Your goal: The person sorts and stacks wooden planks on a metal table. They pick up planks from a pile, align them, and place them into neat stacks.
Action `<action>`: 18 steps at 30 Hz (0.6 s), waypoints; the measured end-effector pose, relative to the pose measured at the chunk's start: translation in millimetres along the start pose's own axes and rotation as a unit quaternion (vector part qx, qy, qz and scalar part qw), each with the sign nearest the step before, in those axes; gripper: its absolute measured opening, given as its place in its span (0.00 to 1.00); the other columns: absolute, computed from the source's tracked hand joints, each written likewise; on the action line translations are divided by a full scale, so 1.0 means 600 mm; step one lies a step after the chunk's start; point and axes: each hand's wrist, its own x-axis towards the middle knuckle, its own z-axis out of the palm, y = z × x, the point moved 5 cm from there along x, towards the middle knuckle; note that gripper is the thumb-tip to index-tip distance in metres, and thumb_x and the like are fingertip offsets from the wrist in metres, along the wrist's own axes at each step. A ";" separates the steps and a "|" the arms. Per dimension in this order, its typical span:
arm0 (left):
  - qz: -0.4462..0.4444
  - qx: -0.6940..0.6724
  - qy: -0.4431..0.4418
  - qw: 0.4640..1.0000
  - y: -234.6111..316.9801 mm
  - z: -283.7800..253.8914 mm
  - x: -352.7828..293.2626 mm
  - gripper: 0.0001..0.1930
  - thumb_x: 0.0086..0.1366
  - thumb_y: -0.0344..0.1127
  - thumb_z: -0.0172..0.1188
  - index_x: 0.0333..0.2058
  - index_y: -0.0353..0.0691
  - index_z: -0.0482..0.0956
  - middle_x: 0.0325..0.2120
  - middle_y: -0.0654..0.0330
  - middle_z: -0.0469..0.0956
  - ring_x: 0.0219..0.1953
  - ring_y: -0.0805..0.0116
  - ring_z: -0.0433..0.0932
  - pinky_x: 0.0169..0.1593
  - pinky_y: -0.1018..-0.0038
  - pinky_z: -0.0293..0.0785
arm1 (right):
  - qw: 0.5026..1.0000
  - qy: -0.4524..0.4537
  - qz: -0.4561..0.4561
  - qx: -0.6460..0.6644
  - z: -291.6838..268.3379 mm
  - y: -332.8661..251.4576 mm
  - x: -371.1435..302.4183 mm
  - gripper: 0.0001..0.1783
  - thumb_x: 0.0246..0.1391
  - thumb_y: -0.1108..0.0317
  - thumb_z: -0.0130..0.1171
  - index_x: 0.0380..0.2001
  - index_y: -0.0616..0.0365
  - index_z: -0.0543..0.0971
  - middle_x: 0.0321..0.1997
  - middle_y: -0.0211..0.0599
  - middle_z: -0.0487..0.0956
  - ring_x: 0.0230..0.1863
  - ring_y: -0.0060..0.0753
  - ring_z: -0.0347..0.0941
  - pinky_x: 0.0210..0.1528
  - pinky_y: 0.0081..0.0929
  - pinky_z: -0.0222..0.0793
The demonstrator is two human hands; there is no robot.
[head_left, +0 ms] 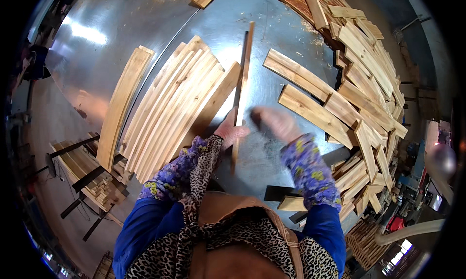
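A long, narrow pale wooden strip (241,92) stands on edge on the shiny sheet-metal surface (145,31), running from the far middle of it down toward the person's chest. The left hand (230,129) is closed around the lower part of this strip: its fingers (238,132) wrap over it from the left, so the strip passes through the grip and juts out a little below the hand. The right hand (275,122) is just to the right of the strip, blurred by motion; its fingers look loosely spread and seem to hold nothing, though whether they touch the strip cannot be told.

Left of the held strip lies a neat fan of flat light-wood slats (177,104) packed side by side, with one separate broader wooden plank (120,106) lying apart further left. To the right, several short wooden boards (310,97) lie loose on the metal, and beyond them a large jumbled heap of wood offcuts (371,84) curves along the right edge. Both forearms wear floral purple sleeve covers (308,169) over blue sleeves.
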 end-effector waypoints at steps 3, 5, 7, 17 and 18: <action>0.050 0.071 -0.003 0.996 -0.027 -0.084 -0.043 0.47 0.60 0.32 0.69 0.79 0.42 0.64 0.58 0.55 0.81 0.55 0.58 0.82 0.63 0.64 0.77 | 0.844 0.289 0.006 -0.452 -0.256 0.059 0.064 0.34 0.55 0.66 0.64 0.66 0.60 0.80 0.63 0.58 0.83 0.65 0.64 0.77 0.72 0.48 0.73; 0.005 0.177 0.015 0.984 0.038 -0.120 -0.119 0.41 0.62 0.36 0.69 0.76 0.43 0.71 0.62 0.54 0.81 0.59 0.57 0.82 0.65 0.62 0.77 | 0.905 0.250 0.155 -0.306 -0.390 0.200 0.029 0.48 0.52 0.51 0.73 0.73 0.62 0.74 0.66 0.58 0.82 0.71 0.59 0.75 0.75 0.47 0.70; -0.064 0.535 0.173 0.824 0.187 -0.150 -0.175 0.35 0.64 0.35 0.70 0.71 0.43 0.78 0.60 0.51 0.85 0.66 0.58 0.81 0.69 0.63 0.76 | 0.934 0.205 0.216 -0.199 -0.392 0.249 -0.005 0.52 0.54 0.46 0.73 0.76 0.63 0.71 0.68 0.58 0.81 0.69 0.57 0.77 0.71 0.46 0.75; 0.072 0.717 0.461 0.518 0.317 -0.442 -0.322 0.29 0.77 0.46 0.64 0.69 0.33 0.78 0.55 0.47 0.86 0.51 0.57 0.87 0.57 0.60 0.84 | 0.891 0.079 0.007 -0.446 -0.270 0.109 -0.057 0.31 0.47 0.47 0.79 0.53 0.48 0.88 0.41 0.39 0.87 0.51 0.52 0.83 0.59 0.52 0.76; 0.147 0.541 0.390 0.731 0.301 -0.403 -0.274 0.33 0.77 0.52 0.63 0.70 0.32 0.75 0.58 0.45 0.84 0.55 0.51 0.86 0.60 0.58 0.85 | 0.865 0.064 -0.053 -0.495 -0.236 0.099 -0.057 0.23 0.47 0.52 0.79 0.45 0.47 0.89 0.38 0.37 0.85 0.48 0.47 0.83 0.53 0.49 0.79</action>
